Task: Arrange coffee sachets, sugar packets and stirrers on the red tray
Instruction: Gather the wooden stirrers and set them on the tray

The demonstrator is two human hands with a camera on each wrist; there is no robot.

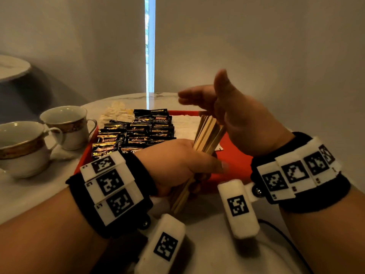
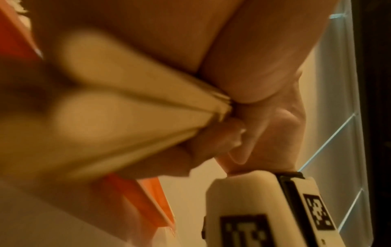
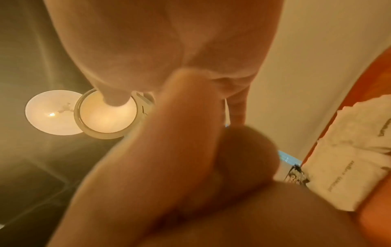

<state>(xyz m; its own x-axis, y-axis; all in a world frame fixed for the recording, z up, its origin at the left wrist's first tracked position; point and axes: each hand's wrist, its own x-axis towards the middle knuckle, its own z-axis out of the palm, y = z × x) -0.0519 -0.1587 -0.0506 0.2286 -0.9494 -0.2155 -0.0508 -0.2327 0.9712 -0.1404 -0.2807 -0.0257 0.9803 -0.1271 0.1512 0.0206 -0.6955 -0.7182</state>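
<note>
Left hand point(image 1: 177, 167): fist wrapped around a bundle of wooden stirrers point(image 1: 207, 133), above the near edge of the red tray point(image 1: 233, 155).
Stirrers: long axis tilted, upper ends fanned up and away to the right, lower ends toward the person.
Right hand point(image 1: 223, 107): fingers straight, thumb raised, palm beside the stirrers' upper ends.
Coffee sachets point(image 1: 138, 131): stacked on the tray's left half.
Sugar packets point(image 3: 349, 150): white, on the tray.
2 cups point(image 1: 67, 125): left of the tray.

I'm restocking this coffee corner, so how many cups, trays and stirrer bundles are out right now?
Cups: 2
Red tray: 1
Bundle of stirrers, gripped by the left hand: 1
Total: 4
The coffee sachets overlap too much to count.
</note>
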